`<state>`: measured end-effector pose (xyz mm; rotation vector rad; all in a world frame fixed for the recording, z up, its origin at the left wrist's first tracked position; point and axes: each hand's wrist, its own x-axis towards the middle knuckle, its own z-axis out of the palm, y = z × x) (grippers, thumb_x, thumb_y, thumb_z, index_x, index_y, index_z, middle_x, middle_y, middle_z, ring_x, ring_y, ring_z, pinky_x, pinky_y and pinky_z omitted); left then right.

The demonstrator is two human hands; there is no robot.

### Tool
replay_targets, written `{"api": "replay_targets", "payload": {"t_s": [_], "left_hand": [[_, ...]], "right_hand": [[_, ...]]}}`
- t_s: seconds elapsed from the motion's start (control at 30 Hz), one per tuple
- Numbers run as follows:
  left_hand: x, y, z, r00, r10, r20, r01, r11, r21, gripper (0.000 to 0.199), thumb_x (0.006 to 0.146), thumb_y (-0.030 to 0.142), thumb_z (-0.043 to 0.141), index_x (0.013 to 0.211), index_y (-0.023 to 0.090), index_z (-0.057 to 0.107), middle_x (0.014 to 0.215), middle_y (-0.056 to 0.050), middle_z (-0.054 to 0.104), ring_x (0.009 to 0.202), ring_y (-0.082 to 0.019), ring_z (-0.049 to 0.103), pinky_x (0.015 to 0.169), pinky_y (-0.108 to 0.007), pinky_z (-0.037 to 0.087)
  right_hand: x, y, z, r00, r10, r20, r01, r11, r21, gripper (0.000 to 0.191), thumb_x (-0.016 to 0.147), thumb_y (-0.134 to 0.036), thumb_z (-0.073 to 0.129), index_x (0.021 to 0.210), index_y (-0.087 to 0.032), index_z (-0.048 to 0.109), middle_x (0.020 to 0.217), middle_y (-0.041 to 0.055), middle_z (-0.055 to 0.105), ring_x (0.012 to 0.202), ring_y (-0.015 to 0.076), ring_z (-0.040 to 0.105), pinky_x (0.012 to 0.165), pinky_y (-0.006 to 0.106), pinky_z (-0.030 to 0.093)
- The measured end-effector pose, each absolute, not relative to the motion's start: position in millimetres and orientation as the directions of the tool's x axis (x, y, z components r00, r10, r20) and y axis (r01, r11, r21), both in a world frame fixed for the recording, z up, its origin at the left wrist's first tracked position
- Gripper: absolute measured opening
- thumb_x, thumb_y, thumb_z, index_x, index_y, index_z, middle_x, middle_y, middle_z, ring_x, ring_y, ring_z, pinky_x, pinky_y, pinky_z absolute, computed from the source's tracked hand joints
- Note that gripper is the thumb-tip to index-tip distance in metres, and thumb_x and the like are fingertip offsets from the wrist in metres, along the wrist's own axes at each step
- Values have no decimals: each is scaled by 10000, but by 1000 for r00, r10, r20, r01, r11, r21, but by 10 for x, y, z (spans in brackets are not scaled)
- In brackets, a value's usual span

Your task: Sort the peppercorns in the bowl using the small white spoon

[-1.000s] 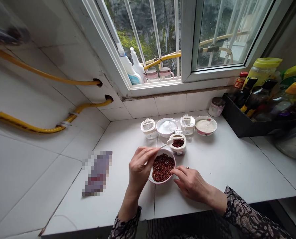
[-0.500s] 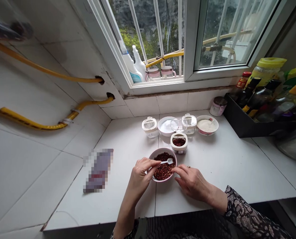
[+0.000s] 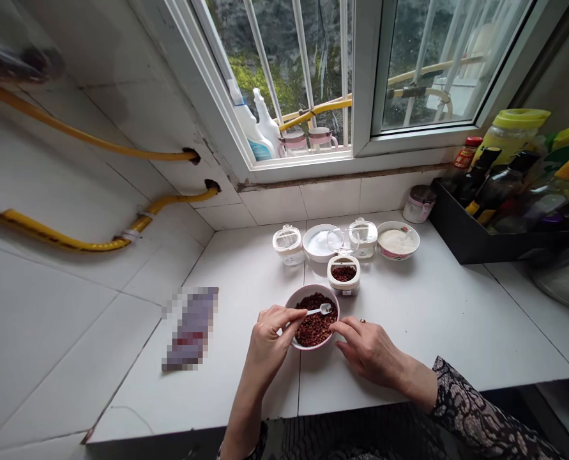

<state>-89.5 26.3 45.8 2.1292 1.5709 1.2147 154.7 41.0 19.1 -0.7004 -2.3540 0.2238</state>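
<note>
Between the thumb and forefinger of my left hand (image 3: 273,332) is a small white spoon (image 3: 317,311), its scoop pointing right. The spoon is over a white bowl with a pink rim (image 3: 313,348). Reddish-brown peppercorns (image 3: 313,329) fill much of that bowl. A small dark bit shows in the scoop. My right hand (image 3: 368,348), with a ring, grips the bowl's right rim with bent fingers. Just behind the bowl stands a clear jar with a white top (image 3: 344,289), its lid raised and similar peppercorns inside.
Farther back are two more lidded jars, one left (image 3: 288,246) and one right (image 3: 363,236), a bowl of white grains (image 3: 320,241) and a flowered bowl (image 3: 399,239). A black bottle box (image 3: 470,246) stands right. A blurred-out packet (image 3: 191,332) lies left.
The spoon has shifted very slightly left and up within my left hand's grip, and a dark bit now shows in its scoop. My right hand stays at the bowl's rim.
</note>
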Motion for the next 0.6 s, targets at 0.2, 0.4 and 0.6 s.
{"api": "replay_targets", "payload": {"t_s": [0.2, 0.4, 0.6], "left_hand": [[-972, 238, 487, 15, 891, 453, 644, -356, 678, 183, 944, 372, 648, 968, 287, 807, 845, -23, 792, 773, -200, 715, 737, -346, 536], [-1000, 241, 506, -71, 899, 433, 576, -318, 753, 195, 904, 417, 698, 919, 263, 816, 856, -42, 794, 781, -205, 736, 736, -331, 585], [-966, 324, 584, -142, 864, 483, 539, -342, 770, 189, 882, 418, 724, 926, 259, 817, 824, -34, 779, 754, -193, 727, 702, -311, 601]], "right_hand": [[1548, 406, 178, -635, 546, 547, 423, 838, -345, 336, 979, -126, 470, 1313, -164, 469, 1042, 114, 699, 812, 194, 712, 649, 278, 570], [1547, 404, 188, -636, 545, 546, 410, 838, -360, 355, 964, -115, 495, 1316, -161, 470, 1053, 116, 697, 825, 198, 712, 660, 284, 578], [1541, 407, 196, -634, 551, 543, 416, 835, -361, 363, 958, -113, 466, 1313, -183, 454, 1040, 103, 701, 814, 189, 709, 664, 272, 572]]}}
